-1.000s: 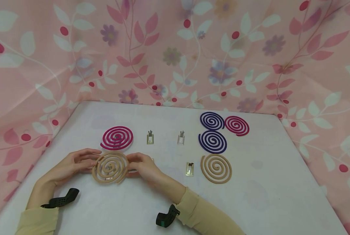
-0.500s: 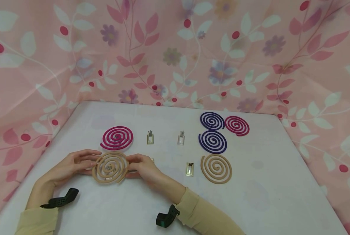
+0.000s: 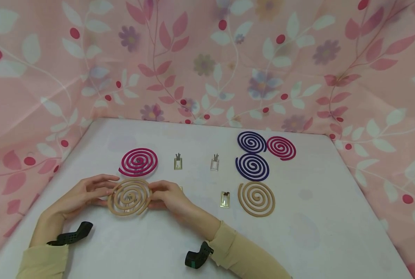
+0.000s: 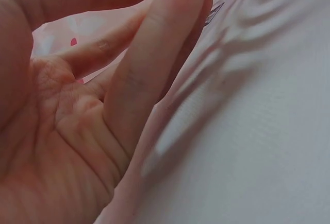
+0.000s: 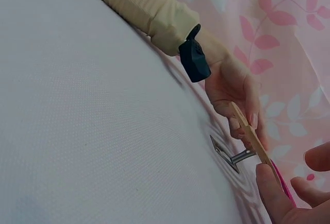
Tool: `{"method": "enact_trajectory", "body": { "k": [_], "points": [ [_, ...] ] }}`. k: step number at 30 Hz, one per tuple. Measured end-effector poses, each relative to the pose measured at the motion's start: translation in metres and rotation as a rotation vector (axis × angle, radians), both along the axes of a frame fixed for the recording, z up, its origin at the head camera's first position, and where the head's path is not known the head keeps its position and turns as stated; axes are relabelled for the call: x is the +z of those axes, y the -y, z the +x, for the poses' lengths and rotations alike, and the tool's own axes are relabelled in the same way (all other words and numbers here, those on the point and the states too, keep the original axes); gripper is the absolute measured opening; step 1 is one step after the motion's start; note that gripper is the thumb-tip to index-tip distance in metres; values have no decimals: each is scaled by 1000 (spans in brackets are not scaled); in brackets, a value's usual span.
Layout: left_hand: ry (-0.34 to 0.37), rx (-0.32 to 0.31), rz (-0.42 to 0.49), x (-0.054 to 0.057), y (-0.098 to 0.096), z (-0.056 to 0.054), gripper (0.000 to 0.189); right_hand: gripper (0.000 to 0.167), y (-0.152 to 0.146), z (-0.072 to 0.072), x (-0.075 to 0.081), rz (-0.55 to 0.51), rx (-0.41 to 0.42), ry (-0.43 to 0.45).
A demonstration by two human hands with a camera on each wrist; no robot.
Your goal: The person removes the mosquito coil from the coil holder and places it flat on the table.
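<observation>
A tan mosquito coil (image 3: 128,199) is held level between both hands at the left of the table. My left hand (image 3: 85,195) pinches its left edge, and the right hand (image 3: 170,197) pinches the right edge. In the right wrist view the coil (image 5: 252,136) shows edge-on, with a metal coil stand (image 5: 242,156) beneath it, its upright prong reaching the coil; whether they are fixed together cannot be told. Behind it, a magenta coil (image 3: 139,162) sits raised on another stand. The left wrist view shows mainly the hand's palm and fingers (image 4: 142,64), with spiral shadows on the cloth.
Two metal stands (image 3: 178,163) (image 3: 215,164) stand mid-table, and a third stand (image 3: 225,199) lies nearer. Another is mostly hidden behind the right hand. At right lie two dark blue coils (image 3: 252,167), a magenta coil (image 3: 281,148) and a tan coil (image 3: 256,198). Floral cloth surrounds the table.
The tan coil and both hands have shifted very slightly left in the head view, while the whole scene has moved up a little. Both hands keep their hold on the coil.
</observation>
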State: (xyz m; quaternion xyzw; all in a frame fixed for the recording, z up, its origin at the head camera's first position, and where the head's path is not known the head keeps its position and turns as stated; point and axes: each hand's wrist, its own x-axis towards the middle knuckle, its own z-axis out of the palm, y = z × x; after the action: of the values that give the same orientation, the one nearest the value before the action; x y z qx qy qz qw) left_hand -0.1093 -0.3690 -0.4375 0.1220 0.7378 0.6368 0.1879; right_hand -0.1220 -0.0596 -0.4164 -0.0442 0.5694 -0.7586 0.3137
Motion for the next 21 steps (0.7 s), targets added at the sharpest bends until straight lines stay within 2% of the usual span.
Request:
{"method": "enact_trajectory", "body": {
  "k": [5, 16, 21],
  "points": [
    [-20, -14, 23, 3, 0, -1, 39, 35, -1, -1, 1, -4, 6, -3],
    [29, 24, -37, 4, 2, 1, 39, 33, -4, 1, 6, -9, 49, -41],
    [25, 20, -17, 6, 1, 1, 40, 32, -4, 1, 7, -30, 53, -37]
  ]
}}
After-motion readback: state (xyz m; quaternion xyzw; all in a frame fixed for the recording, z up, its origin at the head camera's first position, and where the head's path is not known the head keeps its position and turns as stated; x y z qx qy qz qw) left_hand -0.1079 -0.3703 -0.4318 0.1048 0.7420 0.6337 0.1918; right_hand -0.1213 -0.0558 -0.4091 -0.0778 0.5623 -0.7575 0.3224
